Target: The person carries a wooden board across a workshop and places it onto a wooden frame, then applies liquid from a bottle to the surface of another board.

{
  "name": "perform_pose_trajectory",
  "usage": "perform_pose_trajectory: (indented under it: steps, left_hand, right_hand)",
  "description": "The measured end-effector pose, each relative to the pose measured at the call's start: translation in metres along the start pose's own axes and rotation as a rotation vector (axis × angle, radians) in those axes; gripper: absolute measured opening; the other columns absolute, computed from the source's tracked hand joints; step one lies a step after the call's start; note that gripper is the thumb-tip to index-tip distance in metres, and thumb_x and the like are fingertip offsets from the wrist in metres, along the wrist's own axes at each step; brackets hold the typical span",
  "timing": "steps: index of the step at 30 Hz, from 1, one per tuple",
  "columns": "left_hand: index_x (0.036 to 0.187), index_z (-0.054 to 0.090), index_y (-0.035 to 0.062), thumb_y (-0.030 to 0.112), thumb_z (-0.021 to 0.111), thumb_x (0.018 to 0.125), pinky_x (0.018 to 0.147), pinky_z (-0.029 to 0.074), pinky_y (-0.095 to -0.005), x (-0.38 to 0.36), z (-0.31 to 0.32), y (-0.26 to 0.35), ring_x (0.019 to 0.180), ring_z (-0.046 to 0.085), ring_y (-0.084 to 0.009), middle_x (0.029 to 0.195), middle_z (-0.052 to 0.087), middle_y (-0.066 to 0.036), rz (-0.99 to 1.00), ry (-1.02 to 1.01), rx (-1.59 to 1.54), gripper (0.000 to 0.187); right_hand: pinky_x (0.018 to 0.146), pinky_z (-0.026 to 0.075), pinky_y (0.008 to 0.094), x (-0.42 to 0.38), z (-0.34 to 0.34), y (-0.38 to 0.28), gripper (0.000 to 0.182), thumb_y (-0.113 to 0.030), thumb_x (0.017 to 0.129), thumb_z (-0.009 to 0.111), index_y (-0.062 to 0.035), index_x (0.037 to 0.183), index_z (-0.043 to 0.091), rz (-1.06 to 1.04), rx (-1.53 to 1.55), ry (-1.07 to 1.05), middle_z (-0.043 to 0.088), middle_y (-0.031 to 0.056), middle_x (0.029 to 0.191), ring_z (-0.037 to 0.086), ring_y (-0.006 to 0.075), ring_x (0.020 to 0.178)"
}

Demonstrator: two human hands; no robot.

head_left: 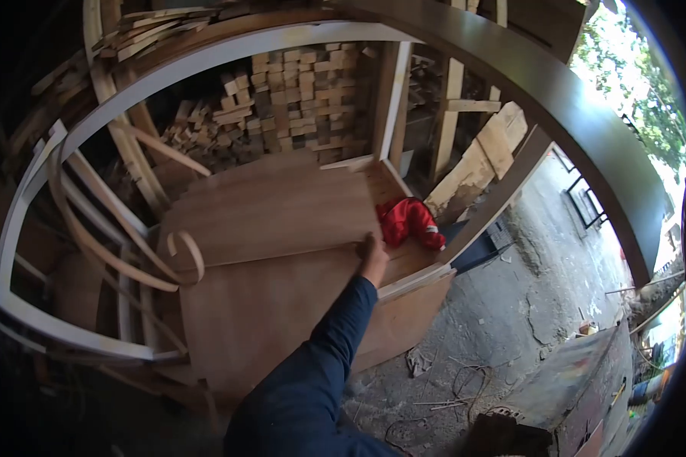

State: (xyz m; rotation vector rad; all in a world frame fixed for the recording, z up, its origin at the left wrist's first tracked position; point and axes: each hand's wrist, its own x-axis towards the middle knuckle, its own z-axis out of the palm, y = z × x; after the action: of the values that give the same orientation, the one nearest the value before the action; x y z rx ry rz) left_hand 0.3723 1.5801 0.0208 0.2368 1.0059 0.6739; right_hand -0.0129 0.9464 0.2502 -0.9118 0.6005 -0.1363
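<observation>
Hand [372,257] closed on near right corner of upper board [274,209], likely to steady it; other hand out of view. Board overlaps lower panel [267,312], apparently supported by it. Red cloth [405,221] just beside.

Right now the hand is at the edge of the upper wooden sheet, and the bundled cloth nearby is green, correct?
Not quite: the head view shows the bundled cloth is red, not green. The hand is indeed at the edge of the upper wooden sheet.
</observation>
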Motion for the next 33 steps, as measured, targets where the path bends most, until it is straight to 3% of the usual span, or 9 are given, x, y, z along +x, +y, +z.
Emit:
perform_pose_trajectory:
  steps: [1,2,3,8,14,19,23,28,33]
  left_hand:
    - [0.080,0.056,0.0105,-0.001,0.059,0.082,0.037,0.029,-0.0262,-0.020,-0.017,-0.012,0.045,0.048,-0.0130,0.067,0.056,-0.004,0.049,0.036,0.068,0.012]
    - [0.119,0.053,0.0047,0.009,0.065,0.086,0.043,0.044,-0.0325,-0.078,-0.032,0.003,0.055,0.057,-0.0157,0.081,0.063,-0.007,-0.055,0.006,0.071,0.036]
    - [0.075,0.055,0.0097,-0.001,0.058,0.084,0.035,0.027,-0.0286,-0.099,-0.044,-0.009,0.043,0.050,-0.0135,0.060,0.054,-0.005,0.032,0.018,0.147,0.014]
    - [0.098,0.057,0.0082,0.004,0.066,0.090,0.044,0.044,-0.0269,-0.234,-0.155,-0.044,0.057,0.061,-0.0150,0.081,0.065,-0.007,-0.109,-0.128,0.367,0.013]
    - [0.111,0.057,0.0078,0.011,0.068,0.095,0.065,0.052,-0.0313,-0.348,-0.317,-0.062,0.080,0.065,-0.0173,0.096,0.067,-0.006,-0.437,-0.302,0.667,0.020]
    - [0.122,0.061,0.0119,0.023,0.069,0.097,0.081,0.050,-0.0341,-0.395,-0.439,-0.062,0.098,0.063,-0.0148,0.112,0.067,-0.001,-0.794,-0.600,0.695,0.028]
    - [0.128,0.061,0.0106,0.041,0.066,0.097,0.094,0.045,-0.0432,-0.452,-0.442,-0.017,0.112,0.056,-0.0121,0.127,0.061,0.011,-1.096,-0.852,1.167,0.044]
    - [0.127,0.061,0.0172,0.052,0.065,0.093,0.092,0.048,-0.0442,-0.418,-0.503,0.036,0.116,0.060,-0.0226,0.128,0.064,-0.001,-0.984,-1.147,0.362,0.049]
    - [0.121,0.062,0.0065,0.038,0.066,0.094,0.102,0.048,-0.0441,-0.383,-0.519,0.078,0.118,0.060,-0.0259,0.120,0.067,-0.009,-0.420,-0.770,0.136,0.042]
  right_hand:
    - [0.070,0.036,0.0332,0.002,-0.001,0.000,0.028,-0.043,0.100,0.056,-0.0242,0.081,0.046,0.000,0.012,-0.036,0.047,-0.0063,0.077,0.042,0.0138,0.072]
    - [0.070,0.036,0.0328,0.007,0.000,0.004,0.029,-0.043,0.100,0.056,-0.0248,0.080,0.046,0.004,0.036,-0.082,0.046,-0.0071,0.076,0.042,0.0132,0.071]
    - [0.069,0.035,0.0324,0.016,0.000,0.007,0.030,-0.043,0.100,0.056,-0.0254,0.079,0.046,0.011,0.071,-0.143,0.045,-0.0078,0.075,0.041,0.0127,0.071]
    - [0.079,0.056,0.0464,0.102,-0.022,0.055,0.059,-0.055,0.093,0.055,-0.0100,0.131,0.056,0.130,0.398,-0.658,0.068,0.0170,0.107,0.065,0.0281,0.091]
    - [0.104,0.042,0.0614,0.021,0.067,0.084,0.072,-0.075,0.087,0.049,-0.0109,0.107,0.073,0.398,0.249,-0.537,0.060,0.0223,0.132,0.062,0.0411,0.108]
    - [0.065,0.062,0.0585,0.031,-0.004,0.141,0.104,-0.086,0.080,0.046,-0.0093,0.147,0.026,0.480,0.075,-0.373,0.062,0.0233,0.119,0.069,0.0421,0.092]
    - [0.055,0.060,0.0468,-0.007,-0.043,0.144,0.082,-0.081,0.084,0.047,-0.0103,0.126,0.046,0.532,0.240,-0.404,0.067,0.0164,0.100,0.069,0.0320,0.073]
    - [0.056,0.059,0.0377,-0.004,-0.124,0.132,0.052,-0.065,0.095,0.050,-0.0148,0.102,0.057,0.314,0.284,-0.315,0.063,0.0029,0.071,0.063,0.0210,0.054]
    - [0.067,0.053,0.0287,-0.036,-0.221,0.082,0.037,-0.053,0.099,0.053,-0.0169,0.105,0.057,0.020,0.297,-0.211,0.059,-0.0035,0.087,0.060,0.0103,0.077]
